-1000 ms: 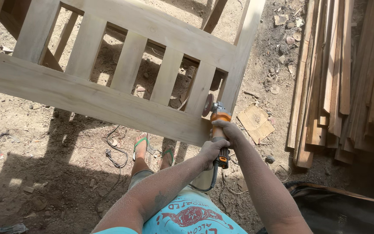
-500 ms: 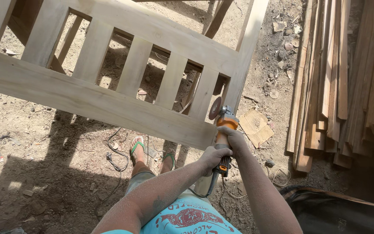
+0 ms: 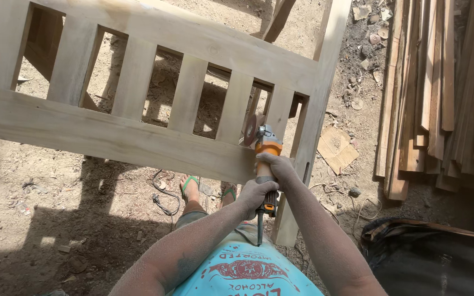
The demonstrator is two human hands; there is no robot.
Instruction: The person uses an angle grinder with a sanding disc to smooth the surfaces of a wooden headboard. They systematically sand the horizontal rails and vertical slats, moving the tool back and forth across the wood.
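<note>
Both hands grip an orange-and-black handheld angle grinder (image 3: 266, 159): right hand (image 3: 277, 166) wrapped tight round the orange body near the head, left hand (image 3: 256, 195) closed on the black rear grip just below it, the two hands touching. Forearms dusted pale with sawdust. The grinder's round reddish sanding disc (image 3: 250, 130) sits tilted at the inner corner of a pale unfinished wooden slatted frame (image 3: 138, 134), where the second slat from the right meets the wide lower rail, near the right upright post; whether the disc actually touches wood, cannot tell. Black power cord (image 3: 259, 227) hangs straight down from the grinder's tail. Frame runs slantwise across the view, vertical slats between two long rails, shadows on the dirt beneath. Below the rail, two feet in green flip-flops (image 3: 191, 186) on sandy dusty ground (image 3: 56, 186), a tangle of dark cable (image 3: 163, 200) just beside them. Stack of long rough wooden planks (image 3: 440, 93) at far right, flat scrap of brown cardboard (image 3: 337, 148) between planks and frame. Person wears a light blue printed shirt (image 3: 245, 271).
</note>
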